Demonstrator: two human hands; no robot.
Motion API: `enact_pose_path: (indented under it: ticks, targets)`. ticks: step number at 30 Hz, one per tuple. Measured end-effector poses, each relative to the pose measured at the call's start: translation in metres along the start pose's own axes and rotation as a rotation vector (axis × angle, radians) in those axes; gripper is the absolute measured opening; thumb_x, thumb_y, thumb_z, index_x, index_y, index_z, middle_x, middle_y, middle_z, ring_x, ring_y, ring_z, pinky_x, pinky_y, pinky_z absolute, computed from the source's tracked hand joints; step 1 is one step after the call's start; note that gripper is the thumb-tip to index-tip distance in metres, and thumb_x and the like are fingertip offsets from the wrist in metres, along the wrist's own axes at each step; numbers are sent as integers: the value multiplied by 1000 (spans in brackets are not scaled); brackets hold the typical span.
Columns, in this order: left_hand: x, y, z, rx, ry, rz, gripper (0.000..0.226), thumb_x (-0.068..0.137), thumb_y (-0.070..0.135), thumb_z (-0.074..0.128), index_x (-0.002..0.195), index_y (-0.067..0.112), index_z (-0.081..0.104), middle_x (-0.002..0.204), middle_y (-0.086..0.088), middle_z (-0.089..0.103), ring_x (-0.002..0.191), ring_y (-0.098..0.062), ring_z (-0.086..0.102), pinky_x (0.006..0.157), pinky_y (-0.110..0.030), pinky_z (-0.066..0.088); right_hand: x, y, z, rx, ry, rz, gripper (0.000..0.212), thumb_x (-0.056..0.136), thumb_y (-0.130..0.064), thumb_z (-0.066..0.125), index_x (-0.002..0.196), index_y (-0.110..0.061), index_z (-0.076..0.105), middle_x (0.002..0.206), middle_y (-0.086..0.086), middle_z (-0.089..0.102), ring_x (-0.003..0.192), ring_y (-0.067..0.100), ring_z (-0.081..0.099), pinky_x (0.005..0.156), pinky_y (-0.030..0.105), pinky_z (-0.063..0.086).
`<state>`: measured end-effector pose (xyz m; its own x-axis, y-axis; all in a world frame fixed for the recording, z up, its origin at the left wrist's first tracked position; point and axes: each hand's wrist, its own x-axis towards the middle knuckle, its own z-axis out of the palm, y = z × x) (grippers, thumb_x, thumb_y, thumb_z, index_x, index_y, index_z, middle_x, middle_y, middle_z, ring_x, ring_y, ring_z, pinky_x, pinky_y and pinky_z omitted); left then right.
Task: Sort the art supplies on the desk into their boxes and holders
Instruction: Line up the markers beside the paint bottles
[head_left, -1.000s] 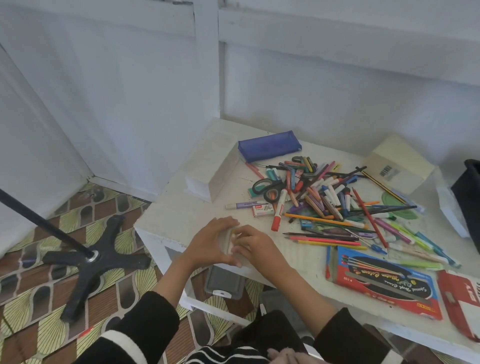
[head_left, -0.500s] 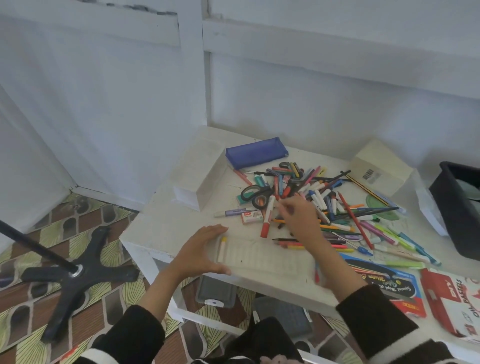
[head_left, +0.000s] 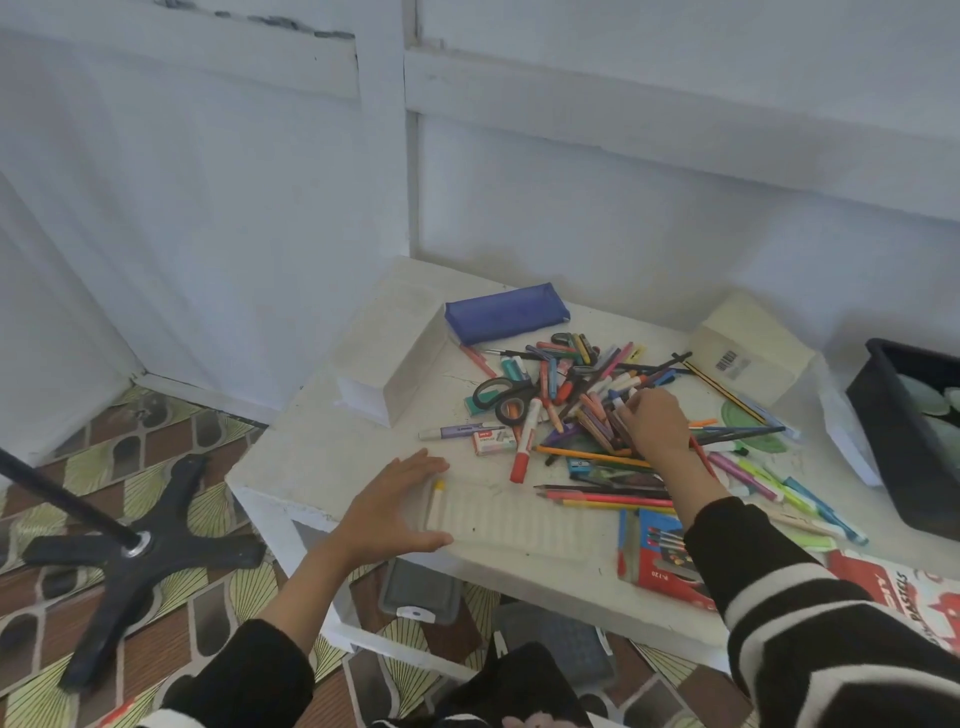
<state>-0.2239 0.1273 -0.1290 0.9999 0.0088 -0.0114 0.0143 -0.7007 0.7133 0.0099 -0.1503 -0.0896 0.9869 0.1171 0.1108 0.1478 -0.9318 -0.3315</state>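
Observation:
A clear ridged plastic tray (head_left: 519, 517) lies at the white desk's (head_left: 322, 447) front edge, with one yellow-tipped crayon (head_left: 435, 501) in its leftmost slot. My left hand (head_left: 392, 506) holds the tray's left end, fingers and thumb around its corner. My right hand (head_left: 652, 423) reaches into a pile of crayons, pens and pencils (head_left: 587, 410) at the desk's middle, and its fingertips pinch at crayons there. Black scissors (head_left: 504, 395) and a red marker (head_left: 524, 441) lie at the pile's left side.
A blue pencil case (head_left: 506, 312) and a white box (head_left: 395, 353) sit at the back left, a cream box (head_left: 748, 348) at the back right. A black bin (head_left: 914, 436) stands at the right edge. A colour pencil box (head_left: 660, 561) lies front right. A black stand base (head_left: 140, 545) is on the floor.
My right hand left the tray and moved right and farther into the pile. My left hand stayed on the tray's left end. The camera shifted, bringing the black bin into view.

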Motion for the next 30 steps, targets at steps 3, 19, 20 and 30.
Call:
enact_pose_path:
  ticks: [3, 19, 20, 30]
  targets:
    - [1, -1, 2, 14, 7, 6, 91, 52, 86, 56, 131, 48, 33, 134, 43, 17, 132, 19, 8, 116, -23, 6, 1, -1, 7, 1, 27, 64, 30, 92, -30, 58, 90, -3, 70, 97, 16, 63, 86, 27, 59, 68, 31, 43]
    - [0, 5, 1, 19, 16, 16, 91, 49, 95, 44, 128, 50, 35, 133, 43, 19, 135, 13, 10, 114, -25, 6, -107, -71, -19, 796, -35, -106, 13, 72, -13, 80, 80, -12, 71, 71, -2, 67, 58, -2, 55, 57, 9, 45]
    - [1, 4, 1, 19, 15, 15, 92, 50, 94, 46, 129, 50, 35, 134, 42, 20, 135, 12, 10, 115, -26, 6, -116, -77, -18, 829, -73, -105, 15, 70, -11, 81, 81, -11, 71, 71, -1, 67, 57, -1, 56, 57, 11, 46]
    - [2, 3, 4, 24, 10, -9, 86, 56, 76, 60, 133, 45, 38, 135, 39, 24, 133, 15, 10, 115, -28, 10, -147, -101, 15, 647, -117, -424, 13, 82, -2, 68, 91, -8, 74, 84, -8, 60, 73, 0, 56, 70, 9, 46]
